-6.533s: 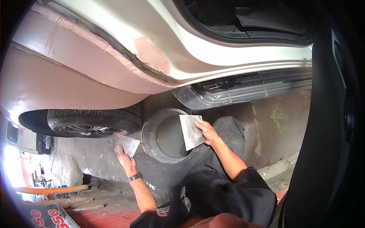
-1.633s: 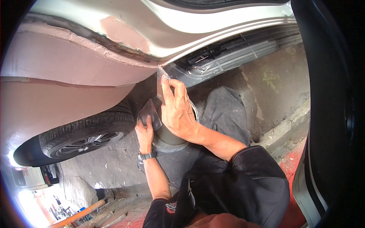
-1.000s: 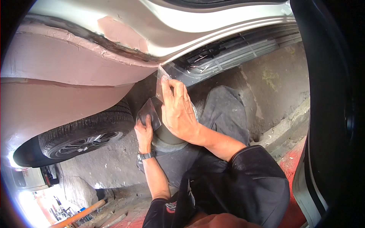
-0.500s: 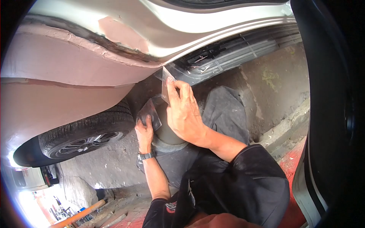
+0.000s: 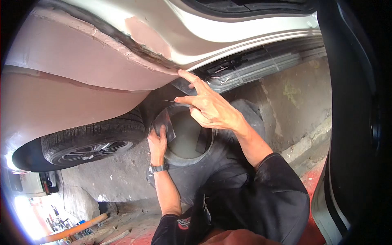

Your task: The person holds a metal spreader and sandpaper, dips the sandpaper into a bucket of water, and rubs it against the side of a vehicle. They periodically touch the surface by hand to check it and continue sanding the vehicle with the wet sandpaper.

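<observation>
My left hand [image 5: 157, 141] grips a thin dark, see-through sheet [image 5: 165, 123], thumb on its face, in front of the bucket's left side. My right hand [image 5: 210, 104] is raised over the bucket [image 5: 185, 161]. Its index finger points up and touches the end of the pinkish filler edge [image 5: 157, 68] on the car body. A second thin sheet [image 5: 176, 101], seen nearly edge-on, is pinched between its other fingers. The bucket holds cloudy liquid, with a dark strip [image 5: 203, 140] leaning inside.
A car wheel [image 5: 94, 141] is left of the bucket. White door sill [image 5: 228, 36] runs across the top, above a dark plastic trim piece [image 5: 261, 67]. A dark panel [image 5: 351, 122] stands at the right. An orange pole [image 5: 71, 232] lies at the lower left.
My right hand has turned its sheet edge-on and stretched its index finger to the filler edge. More of the bucket's inside shows. The view has shifted slightly; my left hand keeps its sheet.
</observation>
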